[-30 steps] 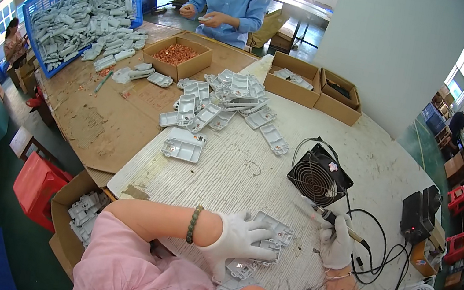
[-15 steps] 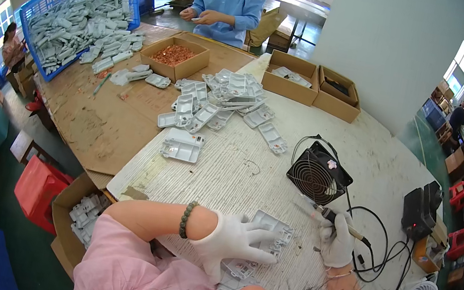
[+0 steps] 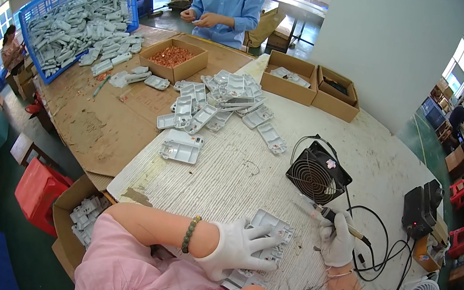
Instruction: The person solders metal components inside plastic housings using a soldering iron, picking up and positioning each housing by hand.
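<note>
My left hand (image 3: pixel 240 247), in a white glove, lies with fingers spread over a light grey plastic housing (image 3: pixel 267 219) on the table. Its fingertips touch the housing's right part, and the palm hides some of it. Another grey housing (image 3: pixel 241 279) shows partly under the heel of that hand. In my gloved right hand (image 3: pixel 339 243) is a soldering iron (image 3: pixel 329 214), gripped by its handle, its tip pointing left toward a black fan (image 3: pixel 319 173). The iron's tip stays apart from the housings.
A pile of grey housings (image 3: pixel 235 93) lies farther back, beside a box of copper-coloured parts (image 3: pixel 196 65). A blue crate (image 3: pixel 130 0) of parts leans at far left. Black cables (image 3: pixel 375 266) run to a soldering station (image 3: pixel 420 206). A person in blue (image 3: pixel 232 2) stands across the table.
My left hand has slid slightly right, covering more of the lower housing. My right hand and the soldering iron hold their place.
</note>
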Demonstrator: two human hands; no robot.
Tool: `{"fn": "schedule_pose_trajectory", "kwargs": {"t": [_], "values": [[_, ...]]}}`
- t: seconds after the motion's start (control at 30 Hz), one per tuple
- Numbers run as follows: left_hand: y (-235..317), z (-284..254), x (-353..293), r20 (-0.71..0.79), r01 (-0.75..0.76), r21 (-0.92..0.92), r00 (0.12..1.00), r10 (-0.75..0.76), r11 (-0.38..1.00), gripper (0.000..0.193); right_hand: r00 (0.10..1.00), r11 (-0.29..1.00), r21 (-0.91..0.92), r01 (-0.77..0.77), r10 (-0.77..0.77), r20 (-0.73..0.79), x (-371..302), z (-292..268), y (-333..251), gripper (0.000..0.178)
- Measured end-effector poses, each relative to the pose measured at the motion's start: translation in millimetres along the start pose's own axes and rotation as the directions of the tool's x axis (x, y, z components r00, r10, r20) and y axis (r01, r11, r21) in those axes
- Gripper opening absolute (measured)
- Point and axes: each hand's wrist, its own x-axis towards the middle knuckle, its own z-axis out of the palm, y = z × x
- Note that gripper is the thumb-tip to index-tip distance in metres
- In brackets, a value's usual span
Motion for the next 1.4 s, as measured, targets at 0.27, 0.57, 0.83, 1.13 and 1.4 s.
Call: {"fn": "schedule_pose_trajectory", "kwargs": {"t": [0.27, 0.57, 0.83, 1.13, 1.4], "values": [[4.3, -1.7, 3.4, -0.004, 0.025, 0.014, 1.0, -0.024, 1.0, 0.093, 1.0, 0.999, -0.043, 0.026, -0.026, -0.015, 0.0, -0.4, -0.2, 0.012], [12.9, -3.7, 8.1, 0.02, 0.079, 0.027, 0.997, -0.08, 0.996, 0.092, 1.0, 0.999, -0.045, 0.007, -0.006, 0.014, 0.9, 1.7, -1.6, 0.012], [20.3, 16.0, 14.6, -0.126, 0.139, 0.002, 0.983, -0.137, 0.99, 0.078, 0.998, 0.999, -0.037, -0.039, 0.037, -0.041, -7.2, 6.1, -1.9, 0.012], [13.6, -3.6, 5.8, -0.214, 0.096, -0.098, 0.97, -0.115, 0.991, 0.075, 1.0, 0.989, -0.146, 0.009, -0.012, -0.019, 0.1, 13.9, -3.9, 0.014], [19.8, -0.8, 18.1, -0.147, 0.165, -0.095, 0.973, -0.178, 0.982, 0.087, 1.0, 0.991, -0.134, 0.01, -0.013, -0.025, 0.1, 7.5, -5.8, 0.019]]}}
